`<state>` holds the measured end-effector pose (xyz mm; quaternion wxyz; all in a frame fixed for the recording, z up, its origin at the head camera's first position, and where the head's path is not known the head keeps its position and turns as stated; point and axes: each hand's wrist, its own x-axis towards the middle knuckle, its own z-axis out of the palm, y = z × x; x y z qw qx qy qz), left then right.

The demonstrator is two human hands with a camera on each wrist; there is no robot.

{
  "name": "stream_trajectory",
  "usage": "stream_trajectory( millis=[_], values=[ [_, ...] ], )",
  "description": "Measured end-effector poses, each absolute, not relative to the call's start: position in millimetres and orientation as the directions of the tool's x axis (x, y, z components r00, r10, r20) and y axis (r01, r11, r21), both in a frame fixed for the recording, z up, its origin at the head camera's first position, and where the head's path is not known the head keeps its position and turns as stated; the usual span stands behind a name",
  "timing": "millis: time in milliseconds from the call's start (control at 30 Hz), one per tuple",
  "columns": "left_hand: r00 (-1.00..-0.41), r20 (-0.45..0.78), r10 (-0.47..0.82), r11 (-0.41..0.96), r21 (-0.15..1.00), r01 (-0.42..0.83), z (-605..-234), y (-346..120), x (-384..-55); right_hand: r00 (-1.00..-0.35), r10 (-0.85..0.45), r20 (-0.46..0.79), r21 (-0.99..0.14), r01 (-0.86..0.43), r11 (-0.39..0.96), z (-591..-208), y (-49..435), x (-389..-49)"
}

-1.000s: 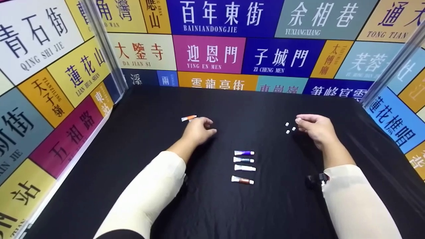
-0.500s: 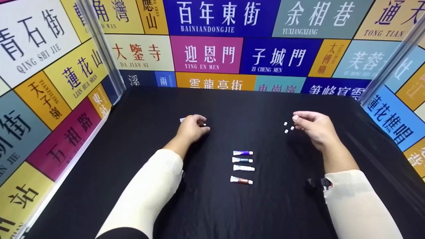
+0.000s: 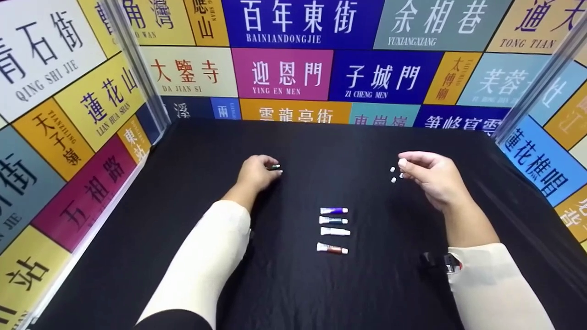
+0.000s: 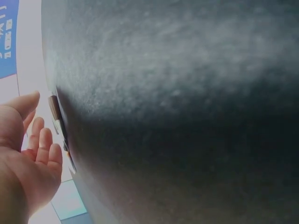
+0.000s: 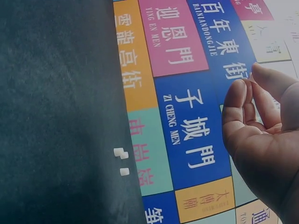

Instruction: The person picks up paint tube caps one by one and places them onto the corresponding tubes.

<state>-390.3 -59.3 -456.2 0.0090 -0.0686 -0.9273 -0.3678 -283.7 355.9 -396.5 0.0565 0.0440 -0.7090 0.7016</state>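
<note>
My left hand (image 3: 256,174) is low over the far left of the black cloth, thumb and fingers apart. A small green paint tube (image 3: 274,167) shows at its fingertips, with a white cap (image 3: 280,171) just below. The hand covers the rest there. In the left wrist view, tubes (image 4: 55,108) lie on the cloth beyond the fingers. My right hand (image 3: 433,176), raised at the far right, pinches a small white cap-like piece (image 3: 402,162) between thumb and index finger. Similar white pieces (image 3: 393,180) lie beside it on the cloth.
Mid-table, several paint tubes lie in a column: purple (image 3: 334,211), dark blue (image 3: 333,220), white (image 3: 335,232) and brown (image 3: 332,248), caps to the right. Printed sign panels (image 3: 282,75) wall in the black cloth (image 3: 293,146) at the back and sides.
My left hand has shifted left over the tubes, so the orange tube is now hidden and a green one shows. My right hand, still pinching the white piece, has moved slightly left in the view.
</note>
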Motion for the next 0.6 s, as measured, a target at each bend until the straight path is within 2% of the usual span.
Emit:
stream_trajectory(
  millis=[367,600],
  values=[
    [-0.992,0.055,0.110,0.649,0.752,0.114,-463.7,-70.1,-399.5,-0.979,-0.010,0.204,-0.975,-0.204,0.093,-389.3,346.7,-272.1],
    [-0.995,0.018,0.093,0.688,0.722,0.078,-466.8,-72.5,-401.1,-0.973,-0.019,0.230,-0.969,-0.231,0.085,-383.6,343.2,-266.0]
  ],
)
